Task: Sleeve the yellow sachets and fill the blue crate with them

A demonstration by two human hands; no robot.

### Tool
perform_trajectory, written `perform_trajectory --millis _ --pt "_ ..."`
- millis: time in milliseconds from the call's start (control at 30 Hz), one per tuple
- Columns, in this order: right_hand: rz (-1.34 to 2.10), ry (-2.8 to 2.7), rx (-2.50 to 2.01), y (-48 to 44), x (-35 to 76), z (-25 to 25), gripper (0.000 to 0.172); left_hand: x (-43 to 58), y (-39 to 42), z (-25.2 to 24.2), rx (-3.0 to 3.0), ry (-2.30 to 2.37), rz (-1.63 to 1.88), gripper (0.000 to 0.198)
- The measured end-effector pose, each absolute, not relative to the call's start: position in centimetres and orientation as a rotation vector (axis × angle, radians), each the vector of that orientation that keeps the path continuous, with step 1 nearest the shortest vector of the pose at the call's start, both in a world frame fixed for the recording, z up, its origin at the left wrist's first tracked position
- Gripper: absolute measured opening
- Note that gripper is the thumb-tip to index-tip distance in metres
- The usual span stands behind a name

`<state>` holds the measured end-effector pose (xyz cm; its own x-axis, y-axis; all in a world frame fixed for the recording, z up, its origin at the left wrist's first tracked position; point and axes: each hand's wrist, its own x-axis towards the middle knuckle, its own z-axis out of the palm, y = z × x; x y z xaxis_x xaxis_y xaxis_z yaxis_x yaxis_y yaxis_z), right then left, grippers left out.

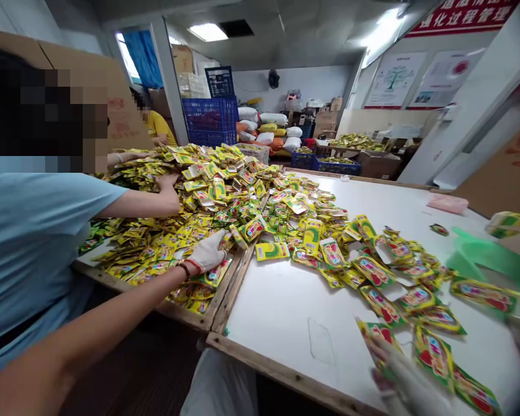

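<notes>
My left hand, in a white glove with a red bracelet at the wrist, reaches into the heap of small yellow sachets left of the wooden divider. Its fingers are curled, with a packet at the fingertips; the palm side is hidden. My right hand, gloved and blurred by motion, grips a yellow-green packet with red print at the front right. Next to it on the white tabletop lie several similar packets, some with open white ends.
A co-worker in a light blue top reaches into the heap at the left. Wooden strips edge the table. A green plastic item lies at the right, near a blurred shape at the frame's edge. Blue crates stand behind.
</notes>
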<state>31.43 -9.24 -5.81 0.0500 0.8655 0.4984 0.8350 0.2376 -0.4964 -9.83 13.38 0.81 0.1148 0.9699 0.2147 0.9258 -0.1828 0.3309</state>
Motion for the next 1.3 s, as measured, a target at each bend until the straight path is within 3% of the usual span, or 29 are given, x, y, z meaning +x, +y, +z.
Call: perform_trajectory --millis 167,267,333,467,533,700,867,1000,1200,1300 --pt "0.707 -1.596 -1.461 -4.2 19.6 -5.1 0.039 -7.2 9.2 1.1 2.757 1.586 0.734 0.069" --pt "1.019 -1.51 -1.254 -2.1 14.4 -4.1 0.058 -3.2 6.3 0.2 2.857 1.483 0.85 0.079" --pt "1.016 -1.447 -1.179 -1.2 12.9 -3.2 0.062 -0.6 4.3 -0.5 2.751 1.351 0.999 0.084" --pt "0.92 -1.347 -1.2 -0.9 13.9 -2.2 0.044 1.7 1.0 -1.6 2.282 1.046 1.034 0.095" --pt "0.957 -1.381 -1.247 -1.4 15.0 -2.3 0.037 1.5 0.2 -2.2 1.976 0.989 0.973 0.089" --pt "0.963 -1.273 -1.225 -3.8 16.5 -3.9 0.041 0.9 -0.1 -3.7 1.478 0.931 1.008 0.046" --pt "0.622 -1.643 -1.274 -5.0 17.4 -2.8 0.032 1.3 -0.7 -3.7 1.665 0.901 0.976 0.037" --pt "0.705 -1.864 -1.331 -4.3 17.9 -0.9 0.024 1.2 -1.4 -3.7 1.804 0.874 1.043 0.026" --pt "0.716 -1.463 -1.334 -5.6 17.7 -3.4 0.033 1.0 -1.6 -4.3 1.667 0.876 1.036 0.029" --pt "0.689 -1.299 -1.383 -6.3 17.7 -4.7 0.027 0.9 -1.5 -3.5 1.779 0.913 0.998 0.024"
